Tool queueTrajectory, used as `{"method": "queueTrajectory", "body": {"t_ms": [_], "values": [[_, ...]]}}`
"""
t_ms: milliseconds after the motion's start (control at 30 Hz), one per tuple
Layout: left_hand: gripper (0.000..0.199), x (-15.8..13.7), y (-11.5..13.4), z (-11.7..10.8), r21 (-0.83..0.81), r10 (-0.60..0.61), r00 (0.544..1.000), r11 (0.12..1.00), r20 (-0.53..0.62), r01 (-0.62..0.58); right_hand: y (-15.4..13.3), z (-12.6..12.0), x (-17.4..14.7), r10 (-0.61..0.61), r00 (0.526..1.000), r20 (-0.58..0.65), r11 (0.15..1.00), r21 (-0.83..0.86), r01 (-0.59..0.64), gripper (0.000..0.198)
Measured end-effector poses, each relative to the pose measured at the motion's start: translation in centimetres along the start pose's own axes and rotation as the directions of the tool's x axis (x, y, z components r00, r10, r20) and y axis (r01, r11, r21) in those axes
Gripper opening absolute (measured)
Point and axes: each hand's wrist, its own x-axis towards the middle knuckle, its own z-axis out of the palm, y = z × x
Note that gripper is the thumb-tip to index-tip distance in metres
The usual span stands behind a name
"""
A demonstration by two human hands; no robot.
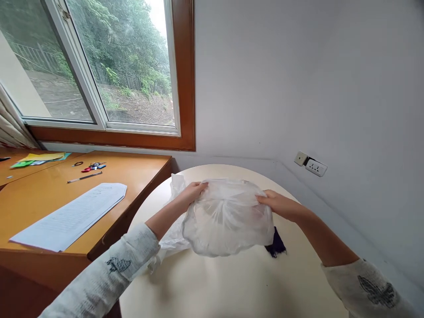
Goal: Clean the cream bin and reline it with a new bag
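Between my two hands a translucent white plastic bag [228, 225] is stretched out above the round table, its gathered bottom seam facing me. My left hand [194, 194] pinches the bag's upper left edge. At the upper right, the fingers of my right hand [273, 203] are closed on the same bag. More crumpled clear plastic [174, 236] lies on the table beneath my left forearm, partly hidden by it. A dark purple cloth [277, 244] with a frayed edge shows from behind the bag's lower right corner.
The round cream table [212, 291] stands against the wall. To the left is a wooden desk [139, 172] with printed papers [73, 216], a pen [84, 177], keys [96, 166] and coloured papers [41, 157]. A power socket [316, 167] is on the right wall.
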Motion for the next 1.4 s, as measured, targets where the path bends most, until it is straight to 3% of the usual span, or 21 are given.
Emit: {"method": "queueTrajectory", "body": {"t_ms": [167,233,367,467,533,600,667,767,867,933,967,1033,1133,1267,1400], "values": [[0.033,-1.9,2.0,-2.1,0.007,0.019,0.991,1.0,0.133,-0.02,-0.3,-2.2,0.7,-0.121,0.978,-0.172,0.944,0.284,0.167,0.027],[0.034,-3.2,3.1,-3.0,0.089,0.054,0.97,0.993,0.236,-0.076,-0.7,-2.6,0.9,-0.142,0.961,-0.238,0.914,0.341,0.219,0.023],[0.035,-5.1,4.7,-3.9,0.344,0.101,0.938,0.913,0.333,-0.22,-1.9,-2.3,1.0,-0.18,0.944,-0.276,0.897,0.348,0.273,0.021],[0.03,-5.7,4.6,-3.6,0.446,0.184,0.944,0.845,0.275,-0.295,-2.7,-2.0,0.8,-0.209,0.935,-0.285,0.916,0.277,0.289,0.026],[0.031,-6.1,4.3,-2.9,0.374,0.231,0.947,0.876,0.225,-0.303,-2.8,-2.1,0.7,-0.23,0.931,-0.283,0.93,0.218,0.296,0.032],[0.027,-6.5,4.0,-2.2,0.179,0.232,0.953,0.947,0.193,-0.267,-2.8,-2.4,0.4,-0.24,0.94,-0.245,0.945,0.165,0.284,0.043],[0.025,-6.9,3.7,-1.5,-0.041,0.196,0.968,0.981,0.158,-0.192,-2.8,-2.8,0.0,-0.235,0.962,-0.142,0.964,0.097,0.25,0.055],[0.023,-7.0,3.3,-0.9,-0.252,0.142,0.987,0.96,0.077,-0.118,-2.8,-3.1,-0.7,-0.193,0.981,0.02,0.978,-0.083,0.194,0.063],[0.017,-6.8,2.8,-1.0,-0.346,0.133,0.991,0.931,0.023,-0.117,-2.8,-3.0,-1.1,-0.103,0.992,0.073,0.953,-0.28,0.12,0.039],[0.014,-6.7,2.5,-1.4,-0.369,0.132,0.991,0.922,0.014,-0.118,-2.6,-2.9,-1.1,-0.073,0.996,0.047,0.929,-0.361,0.085,0.019],[0.013,-6.7,2.4,-1.6,-0.374,0.135,0.991,0.92,0.014,-0.12,-2.4,-3.0,-1.0,-0.077,0.997,0.018,0.925,-0.372,0.078,0.02],[0.014,-6.9,2.2,-1.9,-0.388,0.138,0.99,0.914,0.015,-0.121,-2.0,-3.1,-0.7,-0.106,0.993,-0.058,0.945,-0.315,0.083,0.023],[0.018,-7.7,2.1,-1.9,-0.421,0.124,0.992,0.902,0.035,-0.098,-1.4,-3.5,0.1,-0.137,0.981,-0.136,0.989,-0.069,0.129,0.022],[0.026,-8.6,1.6,-1.3,-0.415,0.02,0.997,0.91,0.072,0.012,-0.5,-3.4,1.3,-0.158,0.962,-0.222,0.945,0.248,0.213,0.022],[0.033,-9.5,0.9,-0.8,-0.302,-0.033,0.982,0.949,0.186,0.089,-0.4,-2.5,2.1,-0.137,0.946,-0.295,0.914,0.33,0.235,0.017]]}}
